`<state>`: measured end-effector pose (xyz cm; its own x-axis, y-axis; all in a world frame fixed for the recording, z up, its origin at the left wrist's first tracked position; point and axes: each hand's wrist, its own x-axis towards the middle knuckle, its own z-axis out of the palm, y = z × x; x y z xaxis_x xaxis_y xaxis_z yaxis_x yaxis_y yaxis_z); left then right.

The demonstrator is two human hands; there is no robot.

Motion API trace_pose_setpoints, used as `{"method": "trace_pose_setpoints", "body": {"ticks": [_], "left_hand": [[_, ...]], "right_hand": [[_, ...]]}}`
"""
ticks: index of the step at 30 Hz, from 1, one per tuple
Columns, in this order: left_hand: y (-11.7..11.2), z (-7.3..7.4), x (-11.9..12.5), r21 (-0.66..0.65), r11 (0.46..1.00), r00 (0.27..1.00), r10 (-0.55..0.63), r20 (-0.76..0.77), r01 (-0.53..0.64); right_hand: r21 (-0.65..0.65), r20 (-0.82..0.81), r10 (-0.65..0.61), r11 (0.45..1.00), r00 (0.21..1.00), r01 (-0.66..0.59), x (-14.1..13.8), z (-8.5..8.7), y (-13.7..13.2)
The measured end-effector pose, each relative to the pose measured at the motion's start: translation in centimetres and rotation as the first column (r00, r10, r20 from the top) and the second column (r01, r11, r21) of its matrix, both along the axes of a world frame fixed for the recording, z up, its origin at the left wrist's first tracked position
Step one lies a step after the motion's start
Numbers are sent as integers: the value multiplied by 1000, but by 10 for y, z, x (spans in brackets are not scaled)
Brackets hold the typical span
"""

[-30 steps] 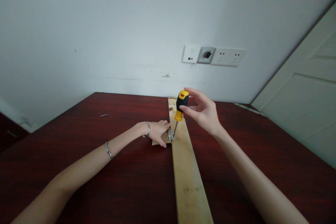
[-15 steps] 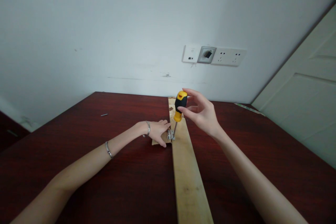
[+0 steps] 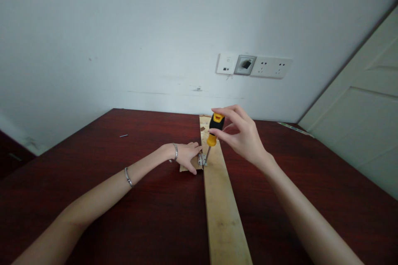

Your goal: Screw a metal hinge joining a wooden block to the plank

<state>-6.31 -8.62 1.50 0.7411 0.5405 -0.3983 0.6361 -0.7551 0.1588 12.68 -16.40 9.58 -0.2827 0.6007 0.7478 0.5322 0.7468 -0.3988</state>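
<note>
My right hand (image 3: 241, 132) grips the handle of a yellow and black screwdriver (image 3: 217, 122). The shaft points down and leans slightly, its tip on a small metal hinge (image 3: 204, 160). That hinge lies at the left edge of a long pale wooden board (image 3: 222, 207). Fingers spread, my left hand (image 3: 187, 155) lies flat over a small brown piece (image 3: 185, 169) against the board's left side; much of this piece is hidden under the palm. Whether a screw sits under the screwdriver tip is too small to tell.
The board runs lengthwise over a dark red wooden table (image 3: 149, 219). A small metal pin or bit (image 3: 123, 136) lies at the left. Behind stands a white wall with sockets (image 3: 270, 67). A thin strip (image 3: 295, 128) lies at the back right, near a white panelled door (image 3: 370, 103).
My right hand has turned around the screwdriver handle, and the handle has tipped a little to the right and down. My left hand has stayed in place.
</note>
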Motion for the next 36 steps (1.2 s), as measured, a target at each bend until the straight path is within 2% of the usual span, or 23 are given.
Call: {"method": "trace_pose_setpoints", "body": {"ticks": [7,11,15,22,28,36], "left_hand": [[1,-1,0,11,999,999,-32,12,32],[-1,1,-1,7,1000,1000,-10,9,10],[-1,2,-1,8,1000,1000,-7,3,7],[2,-1,-2,26,999,999,-45,17,45],[1,0,-2,27,998,998,-53,18,53],[0,3,-1,36,997,998,-61,-15,61]], "right_hand": [[35,25,40,999,999,-41,-2,0,-1],[74,40,8,997,999,-10,-1,1,-2],[65,12,-18,998,1000,17,0,2,-3],[46,57,17,999,998,-19,-1,3,-5],[19,16,-49,999,999,48,0,2,-5],[41,77,1,999,997,-4,0,3,-5]]}}
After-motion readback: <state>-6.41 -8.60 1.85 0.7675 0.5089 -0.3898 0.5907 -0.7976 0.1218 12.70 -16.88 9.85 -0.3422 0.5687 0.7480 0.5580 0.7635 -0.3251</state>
